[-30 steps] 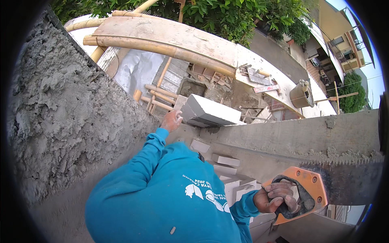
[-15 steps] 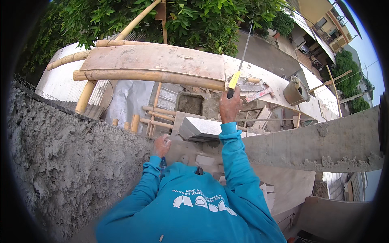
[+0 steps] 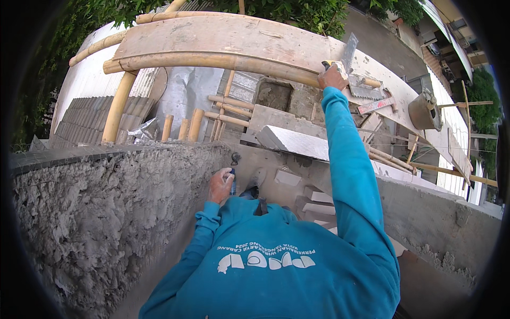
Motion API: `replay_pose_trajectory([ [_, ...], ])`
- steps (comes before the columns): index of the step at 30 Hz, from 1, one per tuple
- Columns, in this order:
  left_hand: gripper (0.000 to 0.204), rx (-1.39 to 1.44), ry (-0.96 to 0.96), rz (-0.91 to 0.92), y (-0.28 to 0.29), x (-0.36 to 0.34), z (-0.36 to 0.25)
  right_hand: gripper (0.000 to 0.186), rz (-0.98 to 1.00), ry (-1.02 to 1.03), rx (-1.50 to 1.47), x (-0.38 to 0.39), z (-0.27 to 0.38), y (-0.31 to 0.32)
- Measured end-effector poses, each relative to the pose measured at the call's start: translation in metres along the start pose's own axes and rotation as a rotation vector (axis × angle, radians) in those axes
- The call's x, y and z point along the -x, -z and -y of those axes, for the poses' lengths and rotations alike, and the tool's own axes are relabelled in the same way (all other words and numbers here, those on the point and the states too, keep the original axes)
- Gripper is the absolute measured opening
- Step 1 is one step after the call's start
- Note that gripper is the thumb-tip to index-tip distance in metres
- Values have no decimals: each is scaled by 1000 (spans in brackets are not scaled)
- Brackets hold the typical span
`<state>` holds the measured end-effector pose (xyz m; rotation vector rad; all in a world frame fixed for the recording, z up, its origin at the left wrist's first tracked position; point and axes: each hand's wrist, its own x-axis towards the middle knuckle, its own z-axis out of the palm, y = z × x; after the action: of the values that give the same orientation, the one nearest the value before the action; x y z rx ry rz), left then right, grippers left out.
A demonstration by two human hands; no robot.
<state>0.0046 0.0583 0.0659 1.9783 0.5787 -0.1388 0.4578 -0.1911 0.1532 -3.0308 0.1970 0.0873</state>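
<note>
My right hand [image 3: 333,78] is stretched far forward over the wooden scaffold board, closed on the yellow-and-black handle of a handsaw [image 3: 349,52]. Its blade points away from me above the board. Just right of the hand lie a notched trowel [image 3: 366,94] and a hammer [image 3: 378,105] with a red-and-white handle. My left hand [image 3: 220,186] is low by the rough wall, fingers curled; what they hold, if anything, is hidden. A blue object [image 3: 232,182], perhaps a bottle, shows beside its fingers. A white block [image 3: 296,142] rests beneath my right forearm.
A bucket [image 3: 425,110] stands on the board at right. Bamboo poles [image 3: 212,59] support and edge the scaffold. A rough plastered wall [image 3: 106,212] runs along my left; a concrete ledge [image 3: 435,218] lies at right. Pale block pieces [image 3: 319,202] lie on the floor below.
My right hand has moved right with the saw, whose blade has swung lower toward the board. The whole view has shifted, showing more of the floor. My left hand remains low beside the wall.
</note>
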Motion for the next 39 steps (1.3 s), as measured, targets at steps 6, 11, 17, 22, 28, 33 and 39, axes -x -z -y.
replay_pose_trajectory([
  [6, 41, -26, 62, 29, 1, -1, -14, 40, -36, 108, 94, 16, -8, -31],
  [11, 40, -16, 47, 125, -14, -16, -23, 50, -170, 115, -100, 31, -17, -23],
  [17, 36, -87, -162, 118, -39, -32, -23, 47, -410, 157, -492, 71, -35, -8],
  [22, 36, -51, -112, 182, -42, -35, -30, 37, -417, 191, -845, 183, -33, 2],
  [28, 35, 41, -121, 259, -60, -51, -7, 25, 153, 153, -928, 355, -76, -40],
  [33, 36, -53, -163, 315, -70, -55, -21, 20, 323, -64, -832, 456, -163, -109],
  [39, 41, -218, -187, 378, -85, -37, -32, 19, 196, -452, -941, 518, -250, -158],
])
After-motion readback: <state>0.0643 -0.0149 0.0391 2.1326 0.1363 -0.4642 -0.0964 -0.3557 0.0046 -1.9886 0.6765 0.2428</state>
